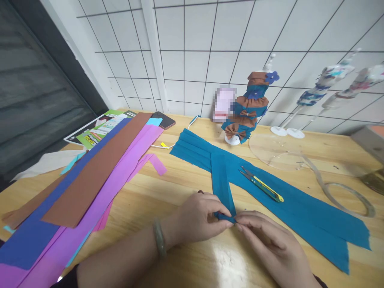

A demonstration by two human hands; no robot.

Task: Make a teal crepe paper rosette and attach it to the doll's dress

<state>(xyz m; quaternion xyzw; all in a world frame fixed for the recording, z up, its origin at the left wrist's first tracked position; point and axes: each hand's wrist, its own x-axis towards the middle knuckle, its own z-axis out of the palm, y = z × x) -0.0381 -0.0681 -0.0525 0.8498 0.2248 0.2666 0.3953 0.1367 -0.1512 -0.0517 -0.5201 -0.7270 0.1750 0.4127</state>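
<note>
A narrow teal fabric strip (220, 180) runs toward me across a wider teal fabric band (300, 212) on the wooden table (168, 192). My left hand (199, 218) pinches the near end of the narrow strip, fingers closed on it. My right hand (270, 244) meets it from the right, fingertips pinched on the same folded end. Small yellow-handled snips (261, 185) lie on the wide teal band, just beyond my hands.
Long brown (99, 172), blue (33, 232) and pink (132, 156) fabric strips lie at the left. A small mannequin (249, 108) dressed in teal and brown stands at the back, with two more dress forms (318, 90) to the right. A phone (163, 119), leaflets (96, 130) and a clear plastic sheet (282, 150) also lie on the table.
</note>
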